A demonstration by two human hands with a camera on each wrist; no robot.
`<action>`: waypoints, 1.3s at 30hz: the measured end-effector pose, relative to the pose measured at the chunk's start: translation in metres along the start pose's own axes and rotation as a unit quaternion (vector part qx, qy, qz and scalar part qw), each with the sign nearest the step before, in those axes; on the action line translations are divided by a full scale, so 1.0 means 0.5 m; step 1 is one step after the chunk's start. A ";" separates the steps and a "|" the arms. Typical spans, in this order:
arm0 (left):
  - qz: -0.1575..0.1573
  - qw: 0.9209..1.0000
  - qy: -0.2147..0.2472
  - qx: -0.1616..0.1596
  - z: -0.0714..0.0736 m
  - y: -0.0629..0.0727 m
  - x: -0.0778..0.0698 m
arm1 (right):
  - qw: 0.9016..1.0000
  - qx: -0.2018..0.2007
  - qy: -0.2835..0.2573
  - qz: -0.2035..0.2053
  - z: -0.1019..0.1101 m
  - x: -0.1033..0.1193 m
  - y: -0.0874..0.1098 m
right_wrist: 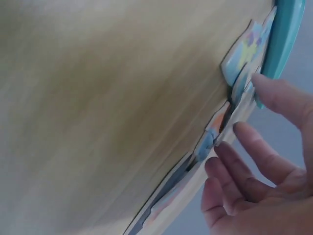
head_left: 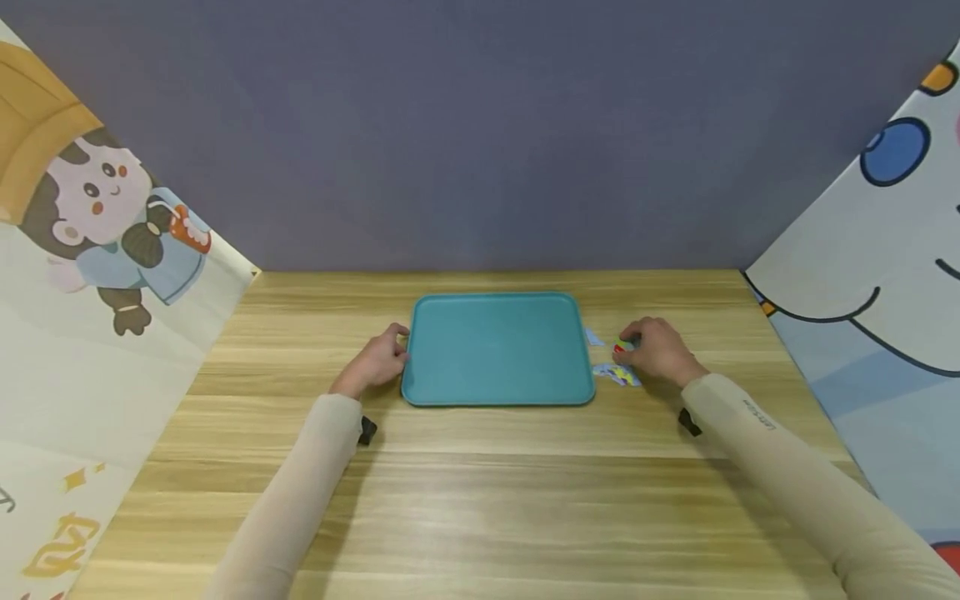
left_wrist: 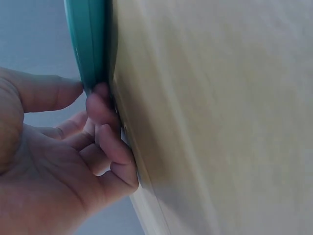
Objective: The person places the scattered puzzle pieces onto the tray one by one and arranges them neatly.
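Observation:
A rectangular teal tray (head_left: 498, 350) lies flat on the wooden table. My left hand (head_left: 381, 358) pinches its left rim; in the left wrist view the thumb (left_wrist: 58, 93) rests on the outer side of the tray edge (left_wrist: 88, 44), with curled fingers at its underside. Right of the tray, my right hand (head_left: 657, 348) reaches down over flat, colourful puzzle pieces (head_left: 618, 373). A small red and green piece (head_left: 619, 347) lies between its thumb and fingers. In the right wrist view that hand's fingers (right_wrist: 261, 147) are spread, close to the pieces (right_wrist: 244, 51); contact is hard to tell.
A light blue piece (head_left: 593, 337) lies by the tray's right edge. Behind the wooden table (head_left: 480, 500) stands a grey-blue partition (head_left: 480, 142). Cartoon-printed panels flank the table at left (head_left: 45, 350) and right (head_left: 825, 267).

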State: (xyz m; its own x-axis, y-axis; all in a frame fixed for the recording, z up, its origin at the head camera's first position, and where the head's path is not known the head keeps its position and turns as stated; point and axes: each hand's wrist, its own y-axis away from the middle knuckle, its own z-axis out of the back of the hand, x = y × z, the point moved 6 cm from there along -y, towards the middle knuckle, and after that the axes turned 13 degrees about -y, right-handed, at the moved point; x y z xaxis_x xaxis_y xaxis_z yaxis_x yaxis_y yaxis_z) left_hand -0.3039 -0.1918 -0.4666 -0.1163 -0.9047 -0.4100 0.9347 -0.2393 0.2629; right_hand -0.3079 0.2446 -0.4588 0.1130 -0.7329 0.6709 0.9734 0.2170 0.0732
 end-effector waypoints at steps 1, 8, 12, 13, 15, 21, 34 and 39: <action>0.000 1.000 -0.002 0.001 0.000 0.000 -0.001 | 1.000 -0.006 -0.008 0.002 0.001 0.003 -0.001; 0.005 1.000 -0.006 0.005 -0.002 -0.003 -0.001 | 0.997 -0.036 -0.052 0.037 -0.003 0.062 -0.012; 0.008 1.000 0.002 0.005 -0.002 -0.006 0.001 | 0.994 -0.039 -0.081 0.054 -0.015 0.112 -0.028; 0.009 1.000 0.004 0.003 -0.001 -0.007 0.002 | 0.994 -0.040 -0.082 0.062 -0.019 0.125 -0.034; 0.010 1.000 0.006 0.001 0.000 -0.009 0.003 | 0.993 -0.041 -0.088 0.073 -0.030 0.147 -0.047; 0.011 1.000 0.005 0.002 -0.001 -0.011 0.008 | 0.991 -0.031 -0.088 0.098 -0.084 0.202 -0.094; 0.013 1.000 -0.004 0.015 -0.004 -0.006 0.003 | 0.992 0.013 -0.076 0.100 -0.194 0.304 -0.160; 0.009 1.000 -0.006 0.010 -0.003 -0.006 0.001 | 0.993 0.018 -0.087 0.082 -0.229 0.340 -0.183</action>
State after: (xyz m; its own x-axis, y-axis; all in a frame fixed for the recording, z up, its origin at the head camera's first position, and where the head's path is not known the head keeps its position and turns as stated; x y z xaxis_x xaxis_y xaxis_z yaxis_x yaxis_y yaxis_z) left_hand -0.3062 -0.1911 -0.4687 -0.1037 -0.9130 -0.3946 0.9298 -0.2298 0.2874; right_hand -0.3549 0.0263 -0.4360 0.2310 -0.5641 0.7927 0.9363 0.3504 -0.0235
